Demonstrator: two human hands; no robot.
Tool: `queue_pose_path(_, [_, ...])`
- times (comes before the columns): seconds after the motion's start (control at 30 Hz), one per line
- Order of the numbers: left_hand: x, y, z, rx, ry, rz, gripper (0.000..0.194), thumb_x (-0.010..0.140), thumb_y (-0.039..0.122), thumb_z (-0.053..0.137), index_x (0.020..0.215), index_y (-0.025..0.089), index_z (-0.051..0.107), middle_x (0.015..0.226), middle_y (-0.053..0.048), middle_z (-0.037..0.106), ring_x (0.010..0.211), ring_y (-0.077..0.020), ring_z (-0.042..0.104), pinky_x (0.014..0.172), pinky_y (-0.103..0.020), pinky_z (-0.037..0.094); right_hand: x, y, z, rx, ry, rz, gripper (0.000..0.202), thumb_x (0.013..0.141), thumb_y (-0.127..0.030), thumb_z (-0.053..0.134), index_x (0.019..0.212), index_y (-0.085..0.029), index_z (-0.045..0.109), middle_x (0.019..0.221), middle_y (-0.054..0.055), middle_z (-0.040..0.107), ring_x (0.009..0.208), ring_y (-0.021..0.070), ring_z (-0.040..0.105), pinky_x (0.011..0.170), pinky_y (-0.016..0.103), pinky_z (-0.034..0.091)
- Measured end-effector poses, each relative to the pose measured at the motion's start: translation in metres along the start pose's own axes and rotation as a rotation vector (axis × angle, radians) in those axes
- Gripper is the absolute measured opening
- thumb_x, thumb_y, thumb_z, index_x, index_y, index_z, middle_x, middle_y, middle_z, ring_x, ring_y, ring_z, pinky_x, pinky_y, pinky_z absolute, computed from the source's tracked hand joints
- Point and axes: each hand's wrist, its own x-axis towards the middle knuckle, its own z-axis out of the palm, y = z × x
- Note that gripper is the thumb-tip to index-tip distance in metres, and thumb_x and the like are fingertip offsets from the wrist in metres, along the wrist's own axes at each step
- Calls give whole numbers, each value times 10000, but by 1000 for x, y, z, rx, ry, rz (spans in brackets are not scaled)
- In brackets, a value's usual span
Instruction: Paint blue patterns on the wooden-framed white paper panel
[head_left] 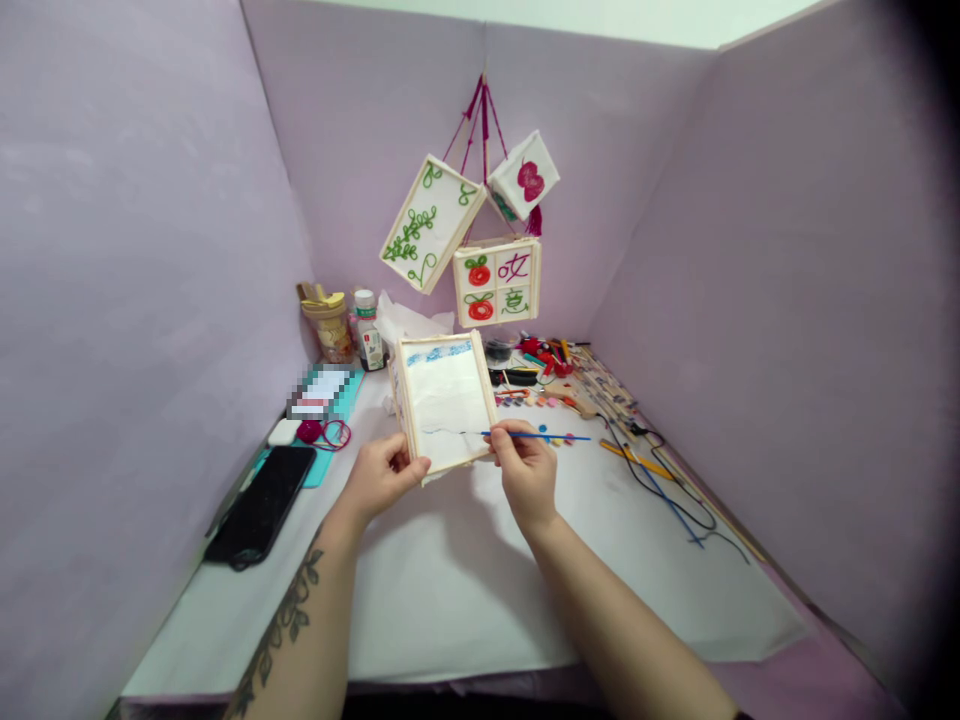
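Observation:
My left hand (382, 475) grips the lower left corner of a small wood-framed paper lantern (446, 395), thumb on the front edge. The lantern is held up above the table, tilted, its white face toward me. A band of blue colour runs along the top of that face, and a thin dark wavy line crosses its lower part. Pinched in my right hand (525, 470) is a thin blue paintbrush (555, 436), its dark tip at the wavy line. The right fingers are at the lantern's right edge; whether they also support it I cannot tell.
Decorated lanterns (496, 283) hang from purple cords on the back wall. Left are a black phone (262, 505), magenta yarn (309, 431), a bottle (368, 332) and a jar (330, 328). Right lie a glue gun (574, 400), its cable, a yellow cutter (637, 460) and pliers (514, 377).

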Motion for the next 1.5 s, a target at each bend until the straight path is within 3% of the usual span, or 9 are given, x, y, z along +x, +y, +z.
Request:
queue_pose_path(0.43, [1,1,0,-12,-1,14,335,726,433,561,550,188,415,496,45,450,476,-83,378,465,-208,283,2,1,-5,52,28,13,167,832,-343,605,798,-182,635,682,13,640,594,131,566,538,250,440])
queue_pose_path(0.73, [2,-1,1,-8,4,-3,343,721,440,562,553,185,408,499,52,434,484,-79,372,473,-203,287,4,2,-7,308,-3,68,141,818,-322,620,839,-202,549,655,-20,602,522,98,497,495,230,408])
queue_pose_path(0.97, [1,-1,0,3,-4,-6,342,724,447,559,558,185,417,504,49,436,491,-85,385,481,-210,293,2,2,-7,217,-84,107,115,782,-298,622,796,-193,577,641,-30,543,526,94,484,490,224,387])
queue_pose_path(1.5, [0,-4,0,2,-5,8,336,731,433,568,560,185,419,505,49,439,490,-84,385,481,-210,293,4,5,-9,146,-63,97,104,796,-301,591,801,-201,562,586,-44,481,501,98,429,480,233,346])
